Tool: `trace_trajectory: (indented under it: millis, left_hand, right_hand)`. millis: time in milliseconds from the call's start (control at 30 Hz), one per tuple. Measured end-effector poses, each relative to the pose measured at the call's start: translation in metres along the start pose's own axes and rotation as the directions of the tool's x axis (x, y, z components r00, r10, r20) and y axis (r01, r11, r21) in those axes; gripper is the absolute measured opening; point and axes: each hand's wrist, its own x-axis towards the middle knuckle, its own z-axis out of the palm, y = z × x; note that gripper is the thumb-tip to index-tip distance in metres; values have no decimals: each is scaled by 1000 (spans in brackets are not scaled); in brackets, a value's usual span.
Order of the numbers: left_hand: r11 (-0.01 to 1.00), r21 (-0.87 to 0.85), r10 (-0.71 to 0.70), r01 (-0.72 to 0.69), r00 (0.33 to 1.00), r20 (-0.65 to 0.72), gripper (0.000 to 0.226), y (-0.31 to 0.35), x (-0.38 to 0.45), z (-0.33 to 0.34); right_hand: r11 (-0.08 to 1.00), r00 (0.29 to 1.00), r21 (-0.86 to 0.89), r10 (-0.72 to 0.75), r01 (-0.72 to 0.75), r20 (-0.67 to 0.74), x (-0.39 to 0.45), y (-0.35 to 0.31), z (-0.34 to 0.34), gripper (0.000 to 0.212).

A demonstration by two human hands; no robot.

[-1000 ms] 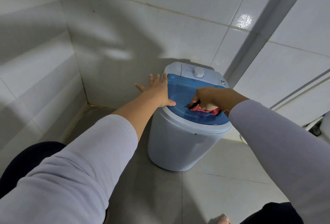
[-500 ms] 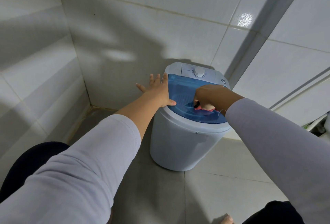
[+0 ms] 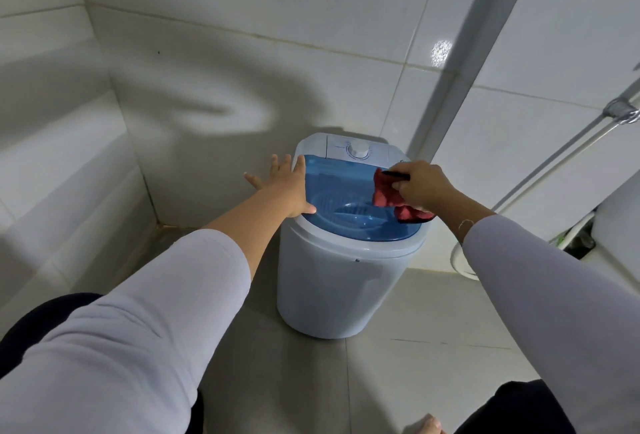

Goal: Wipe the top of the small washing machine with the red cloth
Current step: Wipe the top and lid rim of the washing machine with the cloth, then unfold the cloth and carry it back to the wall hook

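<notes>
I am crouching in front of the small washing machine [image 3: 343, 260], which is sitting in the centre of the frame on the tiled floor [image 3: 433, 329] against the wall, and I am partway through the wiping step. My right hand [image 3: 420, 186] is bunching the red cloth [image 3: 384, 193] in a closed grip, pressing it on the right side of the blue lid [image 3: 341, 179], just below the white control panel [image 3: 358, 148] with its dial. My left hand [image 3: 287, 188] is lying flat with fingers spread, bracing the left rim of the machine and gripping nothing. I am judging that the centre and left of the lid are waiting for the cloth, so the next stroke is calling for a steady drag leftward across the lid, keeping the left palm firm so the light tub is not sliding
</notes>
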Motion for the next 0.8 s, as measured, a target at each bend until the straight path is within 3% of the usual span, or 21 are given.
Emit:
trace_trajectory:
  millis: [167, 267, 367, 533, 700, 800]
  left_hand:
    - [969, -211, 112, -128, 990, -90, 68, 12, 0, -16]
    - [860, -440, 206, -258, 965, -163, 52, 25, -5, -30]
    - [794, -555, 202, -247, 969, -142, 44, 42, -17, -51]
    - [696, -657, 163, -289, 955, -248, 28, 57, -27, -80]
    - [732, -552, 297, -399, 916, -269, 19, 59, -27, -100]
    - [747, -531, 306, -400, 916, -259, 19, 59, -26, -110]
  right_hand:
    - [926, 1000, 378, -6, 14, -21, -3, -7, -23, 33]
    - [848, 1000, 530, 0, 15, -28, -7, -15, -34, 34]
    - [776, 999, 630, -5, 24, -32, -11, -22, -43, 36]
    - [764, 999, 643, -45, 44, -15, -18, -29, -54, 44]
    - [818, 997, 570, -65, 76, -39, -19, -29, -60, 65]
    - [808, 983, 561, -127, 180, -133, -19, -34, -64, 56]
